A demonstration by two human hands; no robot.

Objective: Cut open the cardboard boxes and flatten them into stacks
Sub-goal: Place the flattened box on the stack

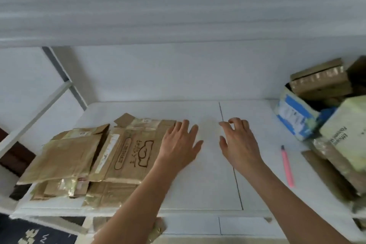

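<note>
We note the stack of flattened boxes [95, 160] at 9 o'clock on the white table [198, 194], several sheets deep. The top right sheet [130, 154] is brown cardboard with a dark outline print: a rounded capsule shape holding characters, more characters beside it, and a cloud-like logo. We cannot read the characters from here. Small white labels sit on the flaps at the far edge; their text is too small to tell. Strips of glossy clear tape run along the seams and catch the light. A second flattened sheet [63, 154] overlaps the left half, creased and plain.

Left hand [179, 144]: fingers straight and spread, palm down, resting on the right edge of the printed sheet, fingertips reaching past it onto the table. It holds nothing.

Right hand [240, 142]: just beside the left at 12 o'clock from the table centre, over bare table. Fingers loosely bent, thumb apart, nothing gripped.

A pink cutter [287, 166], slim and straight, lies flat at 3 o'clock, apart from both hands.

At 2 to 4 o'clock we see a pile of uncut boxes [324, 83]: brown taped cartons, a white and blue carton [295, 117], and a pale yellow box [348, 132] with dark print, blurred. A thin dark line [236, 180] crosses the table surface front to back.
</note>
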